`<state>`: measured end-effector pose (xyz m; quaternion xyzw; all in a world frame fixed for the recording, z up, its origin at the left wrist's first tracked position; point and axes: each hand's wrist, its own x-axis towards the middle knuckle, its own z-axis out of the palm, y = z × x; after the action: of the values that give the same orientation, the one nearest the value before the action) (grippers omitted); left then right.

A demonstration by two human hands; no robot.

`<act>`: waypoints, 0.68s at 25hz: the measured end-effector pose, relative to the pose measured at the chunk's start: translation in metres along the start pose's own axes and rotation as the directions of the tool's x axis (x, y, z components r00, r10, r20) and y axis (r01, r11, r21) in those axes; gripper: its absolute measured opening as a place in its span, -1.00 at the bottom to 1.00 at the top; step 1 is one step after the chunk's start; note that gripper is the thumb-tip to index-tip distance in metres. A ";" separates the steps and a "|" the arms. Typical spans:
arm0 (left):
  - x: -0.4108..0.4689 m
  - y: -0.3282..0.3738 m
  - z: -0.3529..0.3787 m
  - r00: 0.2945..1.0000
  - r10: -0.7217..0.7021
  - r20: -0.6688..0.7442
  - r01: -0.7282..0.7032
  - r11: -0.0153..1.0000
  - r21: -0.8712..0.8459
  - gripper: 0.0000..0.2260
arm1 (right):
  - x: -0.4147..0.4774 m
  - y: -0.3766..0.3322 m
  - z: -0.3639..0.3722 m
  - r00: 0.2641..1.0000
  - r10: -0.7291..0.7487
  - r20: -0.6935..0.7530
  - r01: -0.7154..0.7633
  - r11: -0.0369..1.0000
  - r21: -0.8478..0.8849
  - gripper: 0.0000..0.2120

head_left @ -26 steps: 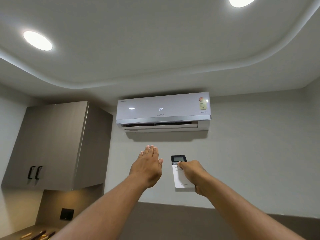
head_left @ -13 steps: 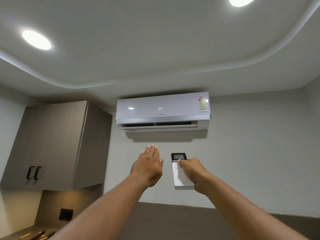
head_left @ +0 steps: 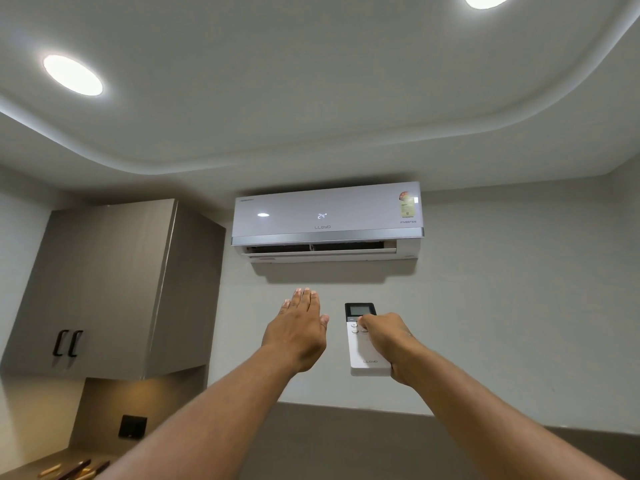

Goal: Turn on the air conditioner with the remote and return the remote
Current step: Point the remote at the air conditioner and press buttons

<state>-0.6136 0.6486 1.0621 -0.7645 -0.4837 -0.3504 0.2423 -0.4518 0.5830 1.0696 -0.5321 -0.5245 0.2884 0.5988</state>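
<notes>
Remote [head_left: 363,344]: white, dark LCD top, held upright below-right of AC, aimed up at it. Gripped by R hand [head_left: 388,344], fingers wrapped round body, thumb on upper buttons.
AC [head_left: 327,220]: wall unit, panel reads 24°, louvre open; judged on.
L hand [head_left: 299,332]: empty, fingers flat and together, palm fwd just left of remote, not touching.
Cabinet [head_left: 104,289]: left, well apart.
Step in hand, judged: confirm power-on. Do well: keep remote pointed at AC, avoid a 2nd press (would toggle off), check airflow w/ L hand, then lower and return remote.
</notes>
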 end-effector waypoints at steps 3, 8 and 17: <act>0.000 0.000 0.002 1.000 0.003 0.001 -0.003 1.000 -0.001 -0.47 | -0.001 0.000 0.000 1.000 0.005 -0.001 -0.005 1.000 -0.002 -0.86; 0.000 0.000 0.005 1.000 0.006 0.000 -0.006 1.000 -0.004 -0.47 | -0.001 0.001 0.001 1.000 0.004 -0.002 -0.004 1.000 0.001 -0.86; -0.001 -0.004 0.004 1.000 0.005 -0.007 -0.005 1.000 0.005 -0.47 | -0.002 -0.002 0.004 1.000 -0.009 -0.003 0.009 1.000 -0.017 -0.88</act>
<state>-0.6162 0.6518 1.0588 -0.7640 -0.4818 -0.3513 0.2465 -0.4571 0.5820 1.0706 -0.5352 -0.5283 0.2807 0.5963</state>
